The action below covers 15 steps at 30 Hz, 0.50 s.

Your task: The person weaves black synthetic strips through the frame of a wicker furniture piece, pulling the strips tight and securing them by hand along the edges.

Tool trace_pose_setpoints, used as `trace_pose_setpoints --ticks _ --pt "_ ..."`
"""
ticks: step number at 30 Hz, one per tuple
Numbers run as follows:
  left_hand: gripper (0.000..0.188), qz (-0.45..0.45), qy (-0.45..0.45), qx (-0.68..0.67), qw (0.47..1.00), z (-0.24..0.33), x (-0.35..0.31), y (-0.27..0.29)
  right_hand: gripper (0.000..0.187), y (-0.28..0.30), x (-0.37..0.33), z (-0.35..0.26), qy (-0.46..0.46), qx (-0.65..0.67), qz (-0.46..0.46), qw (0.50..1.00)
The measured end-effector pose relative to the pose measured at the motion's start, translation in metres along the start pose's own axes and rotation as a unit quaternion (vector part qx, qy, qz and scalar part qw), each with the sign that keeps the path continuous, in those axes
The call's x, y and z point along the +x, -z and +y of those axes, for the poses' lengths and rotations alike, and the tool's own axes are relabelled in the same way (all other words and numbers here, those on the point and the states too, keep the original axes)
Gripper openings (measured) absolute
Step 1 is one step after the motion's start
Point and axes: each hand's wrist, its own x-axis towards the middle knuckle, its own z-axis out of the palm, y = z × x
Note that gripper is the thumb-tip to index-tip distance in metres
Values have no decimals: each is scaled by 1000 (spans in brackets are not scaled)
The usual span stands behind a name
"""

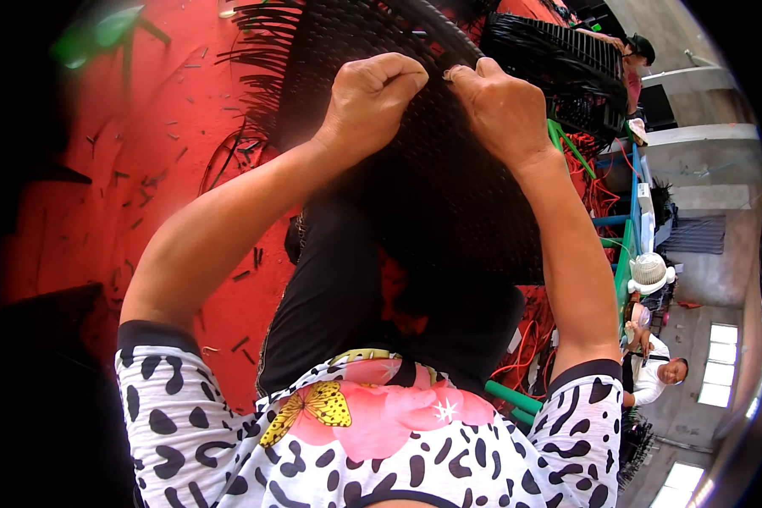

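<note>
Head view looks down past a soft white, black-blotched shirt (313, 466) with a yellow butterfly print, then black cloth trousers (330, 288). Directly in front of the person spreads a dark, tightly woven panel of narrow black strips (449, 186), its upper left edge a fringe of loose, curved ends. Over it, the left hand (371, 93) and right hand (501, 106) are close together, fingers curled into tight pinches; whether a strip lies between the fingertips cannot be told. Short black offcuts litter the smooth red floor (178, 127). Farther right stand a round, pale fan (648, 269) and a white-clad person (648, 381) near grey walls (711, 203).
</note>
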Motion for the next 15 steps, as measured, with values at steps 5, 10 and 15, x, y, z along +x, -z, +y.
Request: trace_pose_setpoints --ticks 5,10,15 --pt "27 -29 90 9 995 -15 15 -1 12 2 -12 2 -64 55 9 996" --pt "45 -54 22 210 976 -28 24 -14 18 8 -12 -4 -133 130 37 982" --pt "51 -71 42 270 959 -27 25 -28 24 15 -8 -1 -174 88 -65 979"
